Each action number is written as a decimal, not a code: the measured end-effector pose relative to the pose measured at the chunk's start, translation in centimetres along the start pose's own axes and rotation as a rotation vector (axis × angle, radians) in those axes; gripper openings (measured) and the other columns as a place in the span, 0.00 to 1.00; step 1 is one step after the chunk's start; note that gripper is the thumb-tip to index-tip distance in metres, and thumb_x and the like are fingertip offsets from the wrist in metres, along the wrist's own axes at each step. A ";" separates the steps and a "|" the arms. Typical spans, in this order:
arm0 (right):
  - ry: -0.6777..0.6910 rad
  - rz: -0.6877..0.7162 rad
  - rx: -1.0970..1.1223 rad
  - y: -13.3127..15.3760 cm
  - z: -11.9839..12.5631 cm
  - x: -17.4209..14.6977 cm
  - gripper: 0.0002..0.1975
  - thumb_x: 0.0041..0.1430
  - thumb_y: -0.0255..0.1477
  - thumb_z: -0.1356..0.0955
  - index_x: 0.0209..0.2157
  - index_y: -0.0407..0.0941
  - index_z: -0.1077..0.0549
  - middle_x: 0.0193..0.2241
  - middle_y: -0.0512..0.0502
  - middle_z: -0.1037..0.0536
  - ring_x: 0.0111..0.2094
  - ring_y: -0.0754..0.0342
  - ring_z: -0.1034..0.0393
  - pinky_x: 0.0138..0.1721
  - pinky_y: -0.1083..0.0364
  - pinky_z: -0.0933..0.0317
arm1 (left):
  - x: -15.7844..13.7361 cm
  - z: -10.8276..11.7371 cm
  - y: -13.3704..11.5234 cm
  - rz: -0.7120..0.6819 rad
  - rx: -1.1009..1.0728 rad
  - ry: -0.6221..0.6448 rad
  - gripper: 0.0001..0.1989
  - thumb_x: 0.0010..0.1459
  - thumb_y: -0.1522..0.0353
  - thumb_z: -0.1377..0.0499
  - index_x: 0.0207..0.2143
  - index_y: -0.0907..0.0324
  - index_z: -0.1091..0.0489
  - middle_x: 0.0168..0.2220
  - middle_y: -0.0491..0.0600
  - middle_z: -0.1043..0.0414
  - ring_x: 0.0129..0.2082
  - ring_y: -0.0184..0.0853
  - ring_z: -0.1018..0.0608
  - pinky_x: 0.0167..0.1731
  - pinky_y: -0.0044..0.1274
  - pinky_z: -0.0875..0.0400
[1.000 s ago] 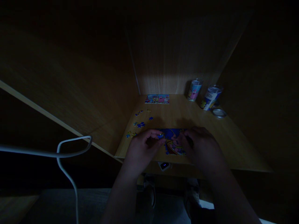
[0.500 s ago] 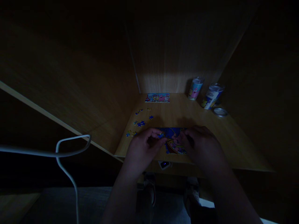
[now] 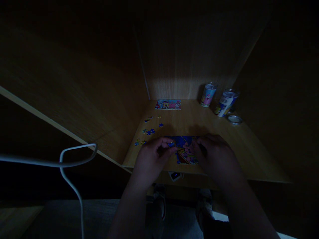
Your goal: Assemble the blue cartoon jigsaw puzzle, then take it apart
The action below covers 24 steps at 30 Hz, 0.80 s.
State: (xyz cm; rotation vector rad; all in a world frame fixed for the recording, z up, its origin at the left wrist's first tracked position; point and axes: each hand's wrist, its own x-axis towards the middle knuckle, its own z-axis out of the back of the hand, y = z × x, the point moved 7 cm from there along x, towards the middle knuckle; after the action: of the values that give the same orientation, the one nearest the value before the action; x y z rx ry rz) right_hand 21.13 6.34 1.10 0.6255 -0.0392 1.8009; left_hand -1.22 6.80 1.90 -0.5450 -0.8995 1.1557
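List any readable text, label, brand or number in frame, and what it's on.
None legible.
Nearer cartoon canister: dark print on its white label, too small and blurred.
Farther cartoon canister: no lettering made out.
Small device: lit blue marks on its dark display, too small.
Blue jigsaw puzzle: no lettering made out.

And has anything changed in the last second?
Nothing visibly, beyond a slight shift of the whole view. The left hand still pinches what looks like a blue piece at the left of the puzzle; the right hand stays at its right. The loose pieces, cans and lid stayed put.
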 end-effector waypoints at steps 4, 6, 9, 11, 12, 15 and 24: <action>0.004 0.002 -0.002 0.0 0.0 0.0 0.14 0.77 0.36 0.35 0.36 0.48 0.22 0.37 0.40 0.18 0.42 0.43 0.26 0.46 0.47 0.36 | 0.0 -0.1 0.1 0.002 -0.018 0.001 0.07 0.66 0.66 0.29 0.46 0.50 0.17 0.38 0.43 0.14 0.38 0.34 0.14 0.40 0.25 0.20; 0.006 -0.003 -0.003 0.0 0.0 0.0 0.15 0.77 0.36 0.35 0.36 0.48 0.22 0.37 0.41 0.19 0.42 0.43 0.26 0.45 0.47 0.36 | 0.0 -0.1 0.2 0.008 -0.024 -0.002 0.07 0.65 0.66 0.28 0.46 0.50 0.17 0.38 0.43 0.14 0.38 0.34 0.14 0.41 0.25 0.19; 0.001 -0.004 -0.003 0.0 0.0 0.0 0.14 0.77 0.35 0.34 0.36 0.48 0.22 0.37 0.40 0.19 0.42 0.43 0.26 0.45 0.47 0.36 | 0.0 -0.2 0.4 0.017 -0.046 0.005 0.08 0.65 0.66 0.28 0.47 0.50 0.17 0.36 0.42 0.15 0.37 0.34 0.14 0.40 0.25 0.19; -0.002 0.001 -0.004 0.1 0.1 0.0 0.14 0.77 0.35 0.34 0.36 0.48 0.22 0.37 0.40 0.18 0.42 0.43 0.26 0.45 0.47 0.35 | -0.1 -0.1 0.3 0.015 -0.057 0.005 0.08 0.65 0.66 0.28 0.47 0.49 0.17 0.37 0.42 0.14 0.38 0.34 0.14 0.40 0.25 0.18; -0.003 0.002 -0.004 0.1 0.1 0.0 0.14 0.77 0.35 0.35 0.36 0.48 0.22 0.37 0.40 0.18 0.42 0.43 0.26 0.45 0.47 0.35 | -0.1 -0.1 0.3 0.013 -0.058 0.004 0.08 0.65 0.66 0.28 0.46 0.49 0.17 0.37 0.42 0.14 0.38 0.34 0.13 0.41 0.24 0.18; -0.006 0.001 0.003 0.2 0.2 0.0 0.14 0.77 0.35 0.35 0.36 0.48 0.21 0.37 0.40 0.18 0.42 0.43 0.26 0.46 0.46 0.35 | 0.0 0.0 0.2 0.009 -0.051 -0.003 0.08 0.65 0.66 0.28 0.46 0.50 0.17 0.37 0.42 0.14 0.38 0.34 0.13 0.41 0.24 0.18; -0.005 -0.005 0.010 0.0 0.0 0.0 0.14 0.76 0.35 0.35 0.36 0.48 0.21 0.37 0.40 0.18 0.42 0.44 0.26 0.46 0.47 0.35 | 0.0 0.2 -0.1 0.009 -0.035 -0.024 0.07 0.64 0.66 0.27 0.45 0.51 0.17 0.36 0.42 0.15 0.36 0.34 0.14 0.40 0.24 0.18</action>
State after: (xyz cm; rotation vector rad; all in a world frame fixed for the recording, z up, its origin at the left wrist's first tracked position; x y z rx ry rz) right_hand 21.15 6.38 1.13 0.6372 -0.0323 1.7956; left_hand -1.35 6.73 2.06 -0.5646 -0.9405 1.1584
